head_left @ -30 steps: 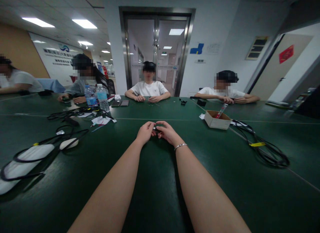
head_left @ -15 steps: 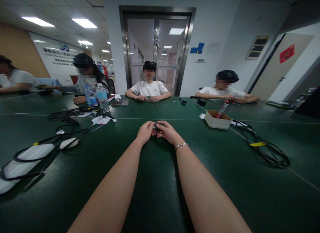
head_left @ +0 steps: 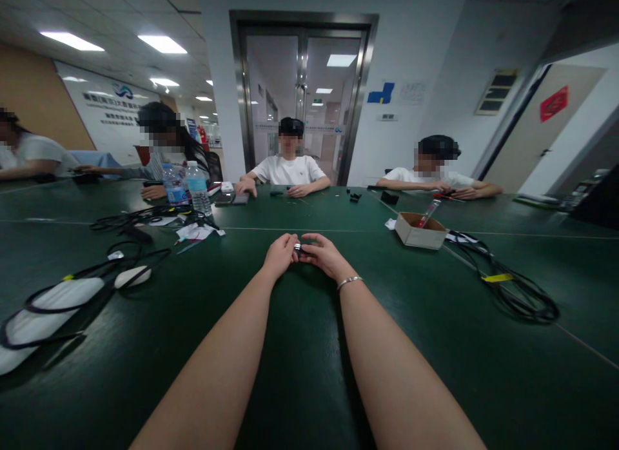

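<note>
Over the green table (head_left: pixel 309 347), my left hand (head_left: pixel 280 256) and my right hand (head_left: pixel 326 254) meet at the fingertips. Between them is a small dark object with a shiny silver part (head_left: pixel 298 247); its kind is too small to make out. The fingers of my left hand are closed round its left side. From the right, my right thumb and fingers pinch its dark end. Fingers cover much of it. A metal bracelet (head_left: pixel 349 282) circles my right wrist.
A small cardboard box (head_left: pixel 420 236) stands to the right, near a coiled black cable (head_left: pixel 520 295). On the left lie more cables (head_left: pixel 138 219), a white power strip (head_left: pixel 53 318) and two water bottles (head_left: pixel 197 189). Several people sit round the table, one straight across (head_left: pixel 290 169).
The silver part between my hands shows more plainly now, and my right fingers have shifted slightly. Across the table, a person's hand has moved over to the flat dark items beside the bottles.
</note>
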A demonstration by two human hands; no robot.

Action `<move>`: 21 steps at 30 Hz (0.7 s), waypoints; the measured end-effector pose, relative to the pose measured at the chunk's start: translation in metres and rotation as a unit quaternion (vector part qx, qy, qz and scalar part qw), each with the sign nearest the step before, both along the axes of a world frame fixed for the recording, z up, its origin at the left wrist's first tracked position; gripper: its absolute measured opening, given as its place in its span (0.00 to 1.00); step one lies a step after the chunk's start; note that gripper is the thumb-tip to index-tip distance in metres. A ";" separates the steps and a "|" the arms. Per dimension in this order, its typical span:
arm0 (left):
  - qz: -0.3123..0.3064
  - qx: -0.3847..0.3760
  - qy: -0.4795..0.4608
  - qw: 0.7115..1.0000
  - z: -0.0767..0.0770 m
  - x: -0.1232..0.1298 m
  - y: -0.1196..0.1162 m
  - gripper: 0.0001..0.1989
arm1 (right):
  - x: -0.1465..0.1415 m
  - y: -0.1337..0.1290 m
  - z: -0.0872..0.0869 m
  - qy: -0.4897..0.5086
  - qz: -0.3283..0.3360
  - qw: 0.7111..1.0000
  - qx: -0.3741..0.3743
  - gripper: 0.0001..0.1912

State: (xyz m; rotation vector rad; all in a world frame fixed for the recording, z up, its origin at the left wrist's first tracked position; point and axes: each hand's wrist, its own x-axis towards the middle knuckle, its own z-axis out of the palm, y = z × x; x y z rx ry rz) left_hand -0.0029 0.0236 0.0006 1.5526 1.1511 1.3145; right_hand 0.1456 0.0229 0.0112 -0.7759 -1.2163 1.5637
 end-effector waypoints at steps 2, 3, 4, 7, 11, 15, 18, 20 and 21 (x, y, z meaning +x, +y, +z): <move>-0.006 -0.013 -0.020 1.000 0.003 0.001 -0.002 0.12 | 0.000 0.000 0.000 0.002 -0.007 1.000 0.003 0.15; -0.008 -0.019 -0.030 0.999 0.004 0.002 -0.003 0.10 | 0.000 0.000 -0.001 0.002 -0.011 1.000 0.005 0.15; -0.007 -0.025 -0.036 0.999 0.004 0.003 -0.003 0.08 | 0.000 0.000 -0.001 0.001 -0.014 1.000 0.007 0.14; 0.009 -0.026 -0.017 0.999 0.002 0.002 -0.001 0.06 | 0.000 0.000 -0.001 -0.003 -0.021 1.000 0.005 0.14; 0.035 -0.012 0.061 0.997 -0.001 0.000 0.001 0.12 | -0.001 -0.001 0.000 -0.001 -0.023 1.000 0.000 0.13; 0.063 -0.011 0.143 0.988 0.002 0.000 -0.005 0.23 | -0.001 -0.002 0.003 0.003 -0.020 1.000 -0.004 0.12; 0.093 -0.002 0.162 0.982 0.004 0.000 -0.009 0.24 | -0.001 -0.003 0.004 0.005 -0.027 1.000 -0.011 0.11; 0.119 0.014 0.142 0.983 0.005 -0.001 -0.009 0.19 | -0.001 -0.003 0.004 0.001 -0.038 0.999 -0.022 0.11; 0.127 0.021 0.126 0.984 0.004 -0.001 -0.008 0.17 | -0.001 -0.003 0.004 0.000 -0.043 0.999 -0.026 0.11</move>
